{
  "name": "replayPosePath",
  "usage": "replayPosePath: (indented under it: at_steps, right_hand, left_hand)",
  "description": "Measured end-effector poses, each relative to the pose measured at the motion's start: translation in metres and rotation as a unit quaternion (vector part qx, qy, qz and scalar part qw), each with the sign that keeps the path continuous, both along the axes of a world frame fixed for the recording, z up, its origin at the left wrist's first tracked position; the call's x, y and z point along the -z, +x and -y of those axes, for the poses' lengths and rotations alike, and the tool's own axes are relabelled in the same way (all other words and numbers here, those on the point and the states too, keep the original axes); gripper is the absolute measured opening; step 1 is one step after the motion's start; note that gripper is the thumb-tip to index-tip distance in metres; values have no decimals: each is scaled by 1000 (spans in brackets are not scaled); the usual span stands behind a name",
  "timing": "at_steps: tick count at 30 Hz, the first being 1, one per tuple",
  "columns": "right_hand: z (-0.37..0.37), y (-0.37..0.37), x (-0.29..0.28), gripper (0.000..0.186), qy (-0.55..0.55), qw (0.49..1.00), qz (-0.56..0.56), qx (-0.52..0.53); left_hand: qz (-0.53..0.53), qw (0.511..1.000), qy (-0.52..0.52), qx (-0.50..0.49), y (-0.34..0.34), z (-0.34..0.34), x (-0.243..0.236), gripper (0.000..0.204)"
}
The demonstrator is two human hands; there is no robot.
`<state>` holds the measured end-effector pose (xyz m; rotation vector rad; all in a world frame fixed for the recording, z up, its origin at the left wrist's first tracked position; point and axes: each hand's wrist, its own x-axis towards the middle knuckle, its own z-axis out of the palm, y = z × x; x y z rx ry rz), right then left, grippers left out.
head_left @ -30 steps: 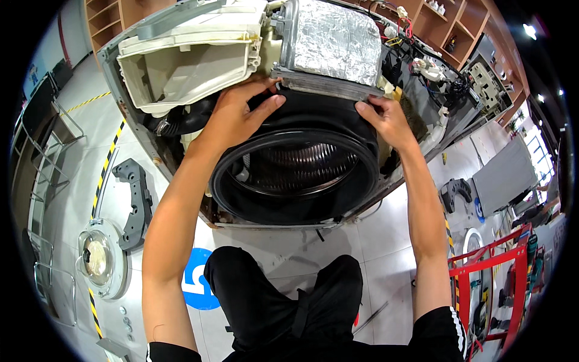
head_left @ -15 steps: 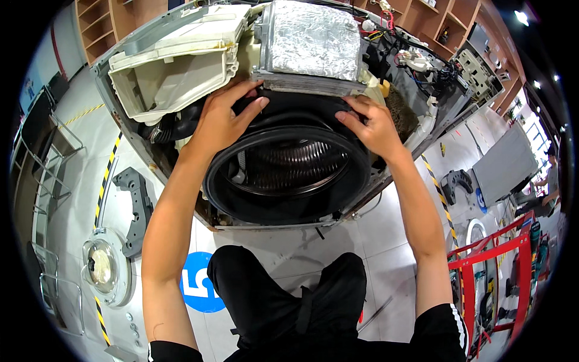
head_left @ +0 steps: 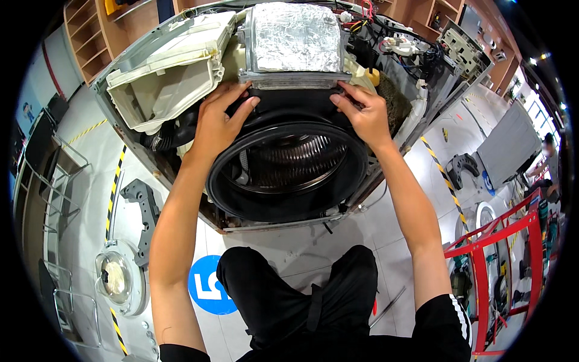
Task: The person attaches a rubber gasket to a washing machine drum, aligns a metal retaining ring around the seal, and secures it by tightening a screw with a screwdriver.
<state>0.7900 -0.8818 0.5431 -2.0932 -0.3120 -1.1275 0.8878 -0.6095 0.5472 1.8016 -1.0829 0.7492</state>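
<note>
The stripped-down washing machine [head_left: 289,114] lay on its back on the floor, drum opening facing up, so everything inside was easy to get at; the black rubber door gasket [head_left: 288,130] sat around that opening. Left hand [head_left: 218,123] and right hand [head_left: 363,114] both pressed its top edge, fingers spread flat rather than gripping, probably steadying it.

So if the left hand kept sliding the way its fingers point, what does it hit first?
Most likely the lower edge of the foil-covered box: the left hand lies on the black door gasket, fingertips nearly at that edge. Depth is hard to judge.
</note>
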Motion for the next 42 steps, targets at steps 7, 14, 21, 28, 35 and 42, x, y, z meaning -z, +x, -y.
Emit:
replayPosePath:
  at_steps: [7, 14, 21, 28, 35, 42]
  right_hand:
    - [-5, 1, 7, 27, 62, 998, 10, -24]
    - [-2, 0, 4, 29, -134, 984, 108, 55]
    - [-8, -12, -3, 27, -299, 930, 178, 123]
    - [-14, -10, -9, 19, -229, 962, 124, 87]
    - [-15, -8, -7, 18, -202, 971, 126, 24]
    - [-11, -5, -3, 18, -181, 974, 134, 2]
  left_hand:
    - [49, 997, -60, -13, -6, 6, 6, 30]
    - [124, 992, 0, -27, -14, 5, -3, 24]
    - [170, 977, 82, -99, -22, 3, -8, 21]
    - [238, 965, 38, -101, -30, 6, -10, 20]
    - [200, 967, 89, -132, -38, 11, -20, 19]
    - [133, 982, 98, -94, -34, 9, -18, 14]
